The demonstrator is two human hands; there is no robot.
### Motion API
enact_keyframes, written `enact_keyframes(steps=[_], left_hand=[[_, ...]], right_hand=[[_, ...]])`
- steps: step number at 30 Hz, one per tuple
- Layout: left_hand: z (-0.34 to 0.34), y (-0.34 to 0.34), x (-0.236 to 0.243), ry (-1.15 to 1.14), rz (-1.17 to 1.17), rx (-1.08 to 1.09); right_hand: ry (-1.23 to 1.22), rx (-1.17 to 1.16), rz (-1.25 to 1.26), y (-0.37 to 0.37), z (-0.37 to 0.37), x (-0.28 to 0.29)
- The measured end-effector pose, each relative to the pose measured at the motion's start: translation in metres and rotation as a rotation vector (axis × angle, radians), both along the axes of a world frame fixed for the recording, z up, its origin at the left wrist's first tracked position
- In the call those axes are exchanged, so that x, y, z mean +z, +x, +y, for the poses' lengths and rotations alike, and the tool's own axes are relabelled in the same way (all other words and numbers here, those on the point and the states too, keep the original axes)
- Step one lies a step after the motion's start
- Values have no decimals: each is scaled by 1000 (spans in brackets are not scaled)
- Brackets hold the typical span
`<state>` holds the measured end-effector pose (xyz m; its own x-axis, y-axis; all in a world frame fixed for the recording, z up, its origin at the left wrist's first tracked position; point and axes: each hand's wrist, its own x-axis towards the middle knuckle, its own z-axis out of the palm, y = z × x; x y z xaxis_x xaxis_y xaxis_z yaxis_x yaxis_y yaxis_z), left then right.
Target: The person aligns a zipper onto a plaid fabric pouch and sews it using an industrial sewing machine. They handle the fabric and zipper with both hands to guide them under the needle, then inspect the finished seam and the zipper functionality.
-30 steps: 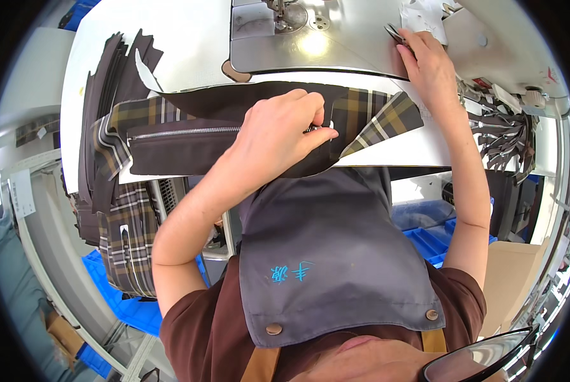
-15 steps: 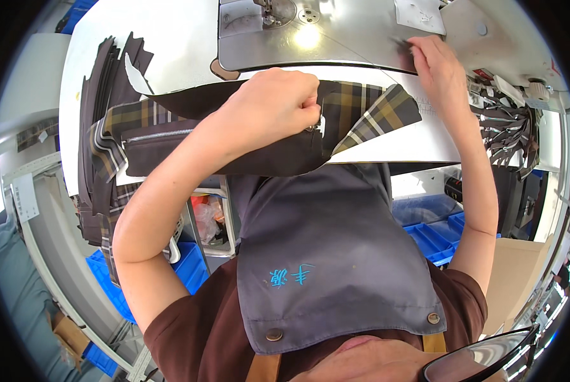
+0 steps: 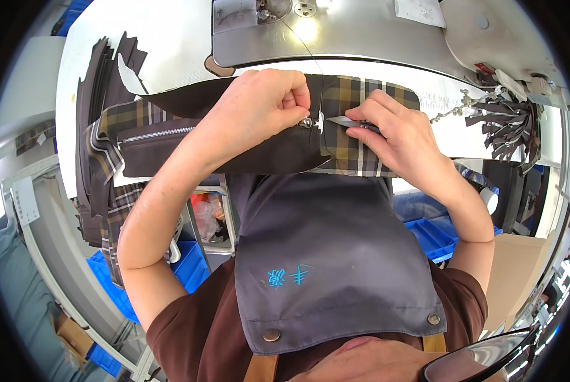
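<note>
A dark brown fabric panel (image 3: 259, 153) with a metal zipper (image 3: 157, 135) along it lies over a plaid cloth (image 3: 342, 156) at the table's near edge. My left hand (image 3: 259, 102) is closed at the zipper's right end, thumb and finger pinched next to the metal slider (image 3: 306, 122). My right hand (image 3: 403, 127) grips small thread snips (image 3: 342, 121), their pointed blades directed left at the white end of the zipper. A thin thread (image 3: 304, 46) runs from the sewing machine (image 3: 349, 44) down toward this spot.
Dark fabric strips (image 3: 97, 83) are stacked at the left of the white table. On the right lies a bundle of zipper pieces (image 3: 505, 124), with a chain-like strand beside it. Blue bins (image 3: 428, 239) and a cardboard box (image 3: 514, 274) stand below the table.
My right hand has come from the machine's right side down to the zipper end, bringing the snips. The plaid cloth's folded right end now lies flat. My left hand has shifted slightly left.
</note>
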<state>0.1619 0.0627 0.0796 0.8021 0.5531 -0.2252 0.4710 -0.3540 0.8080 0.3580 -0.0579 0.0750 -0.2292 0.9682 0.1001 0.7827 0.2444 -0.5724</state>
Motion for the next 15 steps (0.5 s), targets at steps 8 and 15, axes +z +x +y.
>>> enact_keyframes(steps=[8, 15], left_hand=[[0, 0, 0, -16, 0, 17], [-1, -1, -1, -20, -20, 21]], right_hand=[[54, 33, -127, -6, 6, -3], [95, 13, -113, -6, 5, -5]])
